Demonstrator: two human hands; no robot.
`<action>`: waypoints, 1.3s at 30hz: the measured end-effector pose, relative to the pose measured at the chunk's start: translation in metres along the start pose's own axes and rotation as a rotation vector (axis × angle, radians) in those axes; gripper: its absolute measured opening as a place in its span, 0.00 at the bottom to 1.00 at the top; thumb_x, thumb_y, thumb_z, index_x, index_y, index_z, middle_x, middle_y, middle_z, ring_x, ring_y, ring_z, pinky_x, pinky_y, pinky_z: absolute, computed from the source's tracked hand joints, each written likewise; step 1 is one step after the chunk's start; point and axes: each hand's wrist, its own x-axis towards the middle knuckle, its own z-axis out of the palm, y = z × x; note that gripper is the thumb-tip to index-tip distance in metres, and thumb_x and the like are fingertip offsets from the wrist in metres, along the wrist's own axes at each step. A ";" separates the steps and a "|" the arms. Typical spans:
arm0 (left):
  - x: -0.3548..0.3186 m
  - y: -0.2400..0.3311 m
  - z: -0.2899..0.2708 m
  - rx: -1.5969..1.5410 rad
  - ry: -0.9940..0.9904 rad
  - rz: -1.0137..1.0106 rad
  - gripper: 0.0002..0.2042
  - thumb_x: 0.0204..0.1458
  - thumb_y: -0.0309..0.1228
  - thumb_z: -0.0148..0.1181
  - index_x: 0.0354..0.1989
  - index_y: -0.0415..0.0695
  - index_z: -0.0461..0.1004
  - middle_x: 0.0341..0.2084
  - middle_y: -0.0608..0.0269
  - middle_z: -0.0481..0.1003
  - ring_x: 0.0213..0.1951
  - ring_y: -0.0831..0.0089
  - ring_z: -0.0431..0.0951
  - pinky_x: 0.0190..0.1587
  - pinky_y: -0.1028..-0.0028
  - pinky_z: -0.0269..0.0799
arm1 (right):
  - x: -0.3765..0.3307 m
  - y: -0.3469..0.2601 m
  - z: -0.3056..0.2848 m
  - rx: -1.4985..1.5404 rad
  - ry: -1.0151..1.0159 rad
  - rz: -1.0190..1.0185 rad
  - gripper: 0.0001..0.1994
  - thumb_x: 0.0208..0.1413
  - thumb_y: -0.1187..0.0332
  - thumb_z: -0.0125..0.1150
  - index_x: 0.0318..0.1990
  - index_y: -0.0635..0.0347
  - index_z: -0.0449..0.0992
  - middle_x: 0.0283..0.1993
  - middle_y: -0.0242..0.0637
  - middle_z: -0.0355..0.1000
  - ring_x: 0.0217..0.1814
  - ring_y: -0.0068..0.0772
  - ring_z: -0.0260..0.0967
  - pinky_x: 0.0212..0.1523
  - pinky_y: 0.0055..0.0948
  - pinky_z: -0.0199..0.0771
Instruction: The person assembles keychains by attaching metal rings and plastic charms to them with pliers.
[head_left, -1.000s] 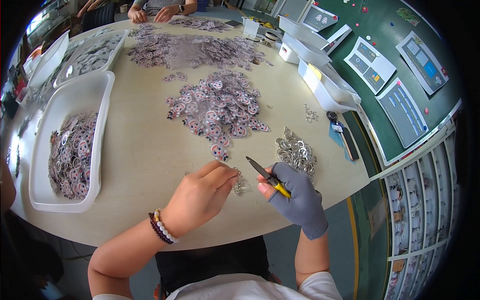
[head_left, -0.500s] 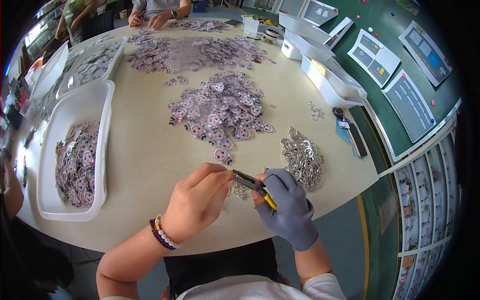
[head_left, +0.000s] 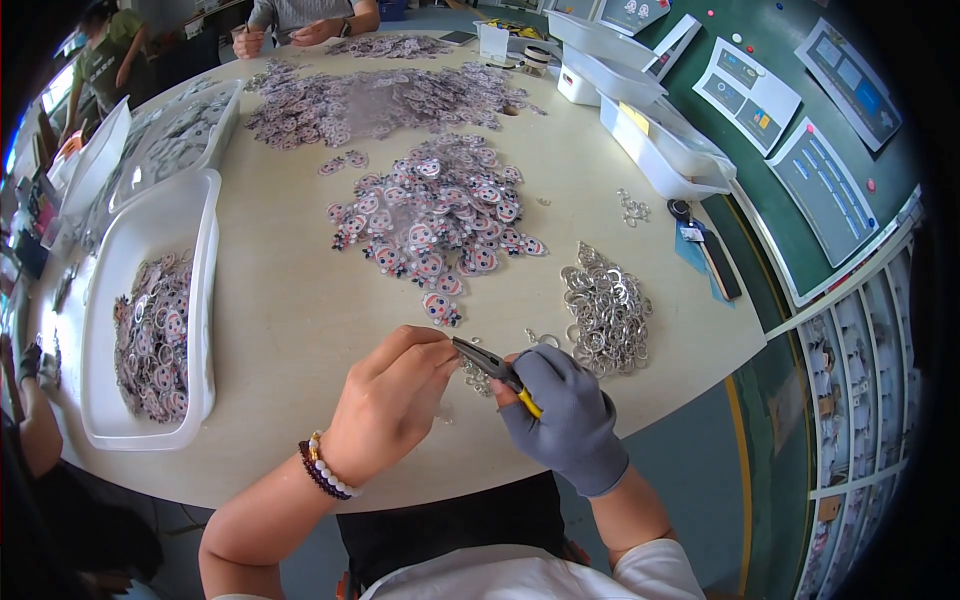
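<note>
My left hand [head_left: 390, 400] is bare, with bracelets at the wrist. Its fingertips are pinched together at the pliers' tips, and they hide whatever is between them. In a grey fingerless glove, my right hand [head_left: 568, 425] grips needle-nose pliers [head_left: 486, 362] with yellow handles, pointing left. Beneath the pliers lie small metal links [head_left: 473, 379]. Just beyond my hands is a pile of flat clear-edged charms [head_left: 430, 215] printed with a face; one charm [head_left: 440, 307] lies nearest my left fingers. A heap of silver key rings [head_left: 608, 312] sits beyond my right hand.
At left a white bin [head_left: 207, 300] holds charms with rings; another tray [head_left: 170, 140] stands behind it. A larger charm pile [head_left: 380, 100] covers the far table, where a person's hands [head_left: 320, 32] work. White tubs [head_left: 650, 150] and a black key fob [head_left: 679, 210] are at right.
My right hand and the pliers have shifted slightly left, and a key ring beside the glove now shows. The left hand stays pinched. The whole view has moved a little.
</note>
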 end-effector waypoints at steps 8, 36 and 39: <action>0.001 -0.004 -0.002 0.175 0.016 0.105 0.12 0.43 0.14 0.60 0.39 0.32 0.72 0.35 0.51 0.74 0.33 0.55 0.77 0.34 0.66 0.75 | -0.003 -0.002 0.018 -0.025 0.097 -0.009 0.08 0.55 0.65 0.61 0.34 0.58 0.71 0.29 0.37 0.66 0.28 0.40 0.68 0.26 0.37 0.69; -0.018 -0.002 -0.164 0.960 0.178 -0.467 0.18 0.59 0.25 0.54 0.59 0.42 0.70 0.52 0.46 0.72 0.44 0.55 0.77 0.46 0.63 0.72 | 0.015 0.062 -0.004 0.080 -0.124 0.199 0.06 0.54 0.70 0.59 0.37 0.62 0.74 0.32 0.43 0.75 0.32 0.42 0.75 0.32 0.38 0.73; -0.010 -0.002 -0.150 1.403 0.028 -0.364 0.22 0.57 0.28 0.56 0.62 0.44 0.65 0.59 0.47 0.64 0.54 0.46 0.69 0.53 0.56 0.69 | 0.026 0.059 0.015 -0.049 -0.102 0.005 0.06 0.54 0.67 0.59 0.36 0.59 0.74 0.31 0.41 0.74 0.32 0.46 0.75 0.32 0.43 0.73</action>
